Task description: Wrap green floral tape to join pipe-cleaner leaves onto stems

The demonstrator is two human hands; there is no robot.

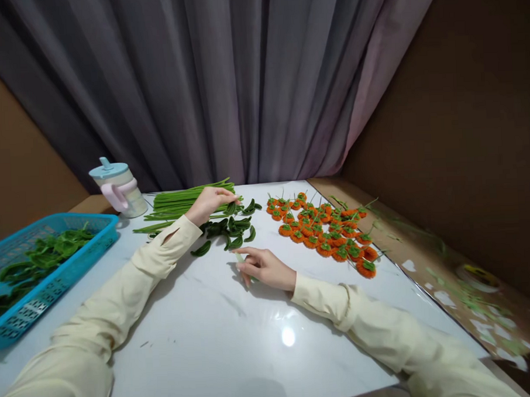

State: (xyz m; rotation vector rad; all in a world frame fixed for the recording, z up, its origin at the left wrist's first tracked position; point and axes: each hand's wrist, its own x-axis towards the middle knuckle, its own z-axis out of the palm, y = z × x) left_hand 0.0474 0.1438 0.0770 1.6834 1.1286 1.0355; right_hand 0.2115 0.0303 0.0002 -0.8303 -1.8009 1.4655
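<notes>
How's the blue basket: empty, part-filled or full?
Part-filled. Green leaf-like pieces lie inside the basket, and bare inner wall shows above them along the far side.

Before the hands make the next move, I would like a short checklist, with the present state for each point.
1. Left hand at the dark green curved leaves: ok.
2. Leaf firmly gripped by the left hand: cannot tell.
3. Right hand holding something: ok, a small pale item, its kind unclear.
4. All green stems in one pile: not ok, some lie apart in front.
5. Orange flowers apart from the curved leaves: ok.
6. Lid on the tumbler: ok.
</notes>
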